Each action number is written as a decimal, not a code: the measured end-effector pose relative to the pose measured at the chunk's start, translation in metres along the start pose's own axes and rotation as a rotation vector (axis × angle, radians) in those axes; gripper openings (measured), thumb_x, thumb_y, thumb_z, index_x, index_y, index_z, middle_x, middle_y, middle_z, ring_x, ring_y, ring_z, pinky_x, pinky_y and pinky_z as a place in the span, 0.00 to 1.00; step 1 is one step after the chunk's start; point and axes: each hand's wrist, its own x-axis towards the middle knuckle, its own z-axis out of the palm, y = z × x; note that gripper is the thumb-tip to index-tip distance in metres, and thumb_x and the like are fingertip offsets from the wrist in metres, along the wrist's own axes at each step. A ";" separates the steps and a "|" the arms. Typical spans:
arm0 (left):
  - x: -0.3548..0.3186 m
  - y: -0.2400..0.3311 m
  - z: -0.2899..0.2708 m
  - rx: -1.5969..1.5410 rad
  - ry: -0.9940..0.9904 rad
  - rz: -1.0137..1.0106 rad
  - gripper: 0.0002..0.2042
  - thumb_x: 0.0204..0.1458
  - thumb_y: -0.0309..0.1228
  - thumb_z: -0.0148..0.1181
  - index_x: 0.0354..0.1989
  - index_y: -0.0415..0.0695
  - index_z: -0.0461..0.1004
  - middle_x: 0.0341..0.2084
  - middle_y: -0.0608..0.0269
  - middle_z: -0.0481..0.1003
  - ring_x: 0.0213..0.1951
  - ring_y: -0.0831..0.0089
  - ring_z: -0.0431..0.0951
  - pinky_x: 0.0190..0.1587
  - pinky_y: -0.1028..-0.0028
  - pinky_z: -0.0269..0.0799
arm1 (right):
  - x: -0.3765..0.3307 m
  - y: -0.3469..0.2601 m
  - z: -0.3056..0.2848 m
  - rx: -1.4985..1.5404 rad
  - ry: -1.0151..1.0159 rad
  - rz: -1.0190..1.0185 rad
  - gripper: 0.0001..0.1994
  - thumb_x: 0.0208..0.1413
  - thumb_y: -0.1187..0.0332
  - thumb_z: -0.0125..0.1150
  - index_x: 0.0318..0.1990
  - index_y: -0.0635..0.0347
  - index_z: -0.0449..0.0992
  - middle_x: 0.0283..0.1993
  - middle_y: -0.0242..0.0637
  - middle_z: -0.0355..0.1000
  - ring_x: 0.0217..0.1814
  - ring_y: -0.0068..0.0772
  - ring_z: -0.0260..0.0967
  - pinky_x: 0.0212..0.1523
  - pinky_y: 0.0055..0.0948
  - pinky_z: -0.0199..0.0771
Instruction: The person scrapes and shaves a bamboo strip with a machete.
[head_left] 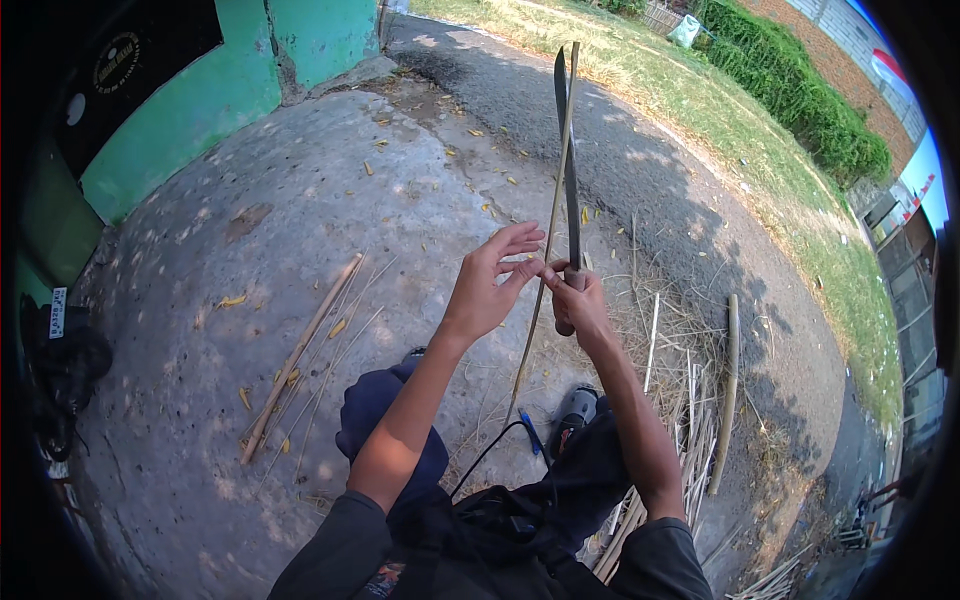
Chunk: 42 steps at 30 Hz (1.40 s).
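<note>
Lettering (pixel 117 62), pale and partly ring-shaped, marks a black panel (pixel 165 38) at upper left; a small white plate (pixel 58 312) lower down is also printed. The person's right hand (pixel 587 303) has its grip closed around an upright machete (pixel 573 205). The left hand's (pixel 486 282) grip is open, fingers loosely spread beside a thin strip (pixel 526 352) slanting across the blade between both hands.

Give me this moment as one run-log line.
Right hand: gripping machete | Left hand: fingers extended beside bamboo strip | Strip: crossing machete blade in view | Lower right: split sticks
</note>
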 end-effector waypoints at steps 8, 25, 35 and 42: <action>0.003 -0.008 -0.001 -0.060 0.038 -0.107 0.15 0.64 0.24 0.65 0.57 0.34 0.78 0.42 0.58 0.86 0.45 0.73 0.86 0.51 0.72 0.81 | -0.001 0.011 0.013 -0.245 -0.024 -0.063 0.14 0.61 0.56 0.75 0.42 0.57 0.83 0.22 0.21 0.69 0.20 0.14 0.62 0.20 0.23 0.59; -0.001 -0.002 -0.014 0.147 0.169 -0.149 0.06 0.56 0.22 0.72 0.40 0.38 0.82 0.36 0.62 0.86 0.40 0.74 0.87 0.44 0.73 0.84 | -0.052 0.019 0.005 0.222 0.051 0.146 0.13 0.68 0.60 0.65 0.37 0.57 0.70 0.19 0.17 0.56 0.16 0.12 0.50 0.16 0.20 0.48; -0.005 -0.011 -0.005 0.373 0.006 -0.121 0.06 0.53 0.21 0.74 0.35 0.34 0.81 0.31 0.56 0.86 0.37 0.70 0.88 0.42 0.71 0.83 | -0.099 0.060 0.017 0.447 -0.012 0.345 0.30 0.72 0.34 0.40 0.39 0.54 0.67 0.17 0.23 0.53 0.12 0.16 0.44 0.14 0.20 0.45; -0.010 -0.009 -0.009 0.382 -0.039 -0.063 0.06 0.52 0.19 0.72 0.35 0.34 0.80 0.29 0.53 0.84 0.33 0.67 0.87 0.38 0.70 0.83 | -0.098 0.108 0.040 0.623 0.016 0.395 0.31 0.71 0.31 0.40 0.37 0.53 0.64 0.17 0.23 0.52 0.14 0.15 0.44 0.15 0.20 0.45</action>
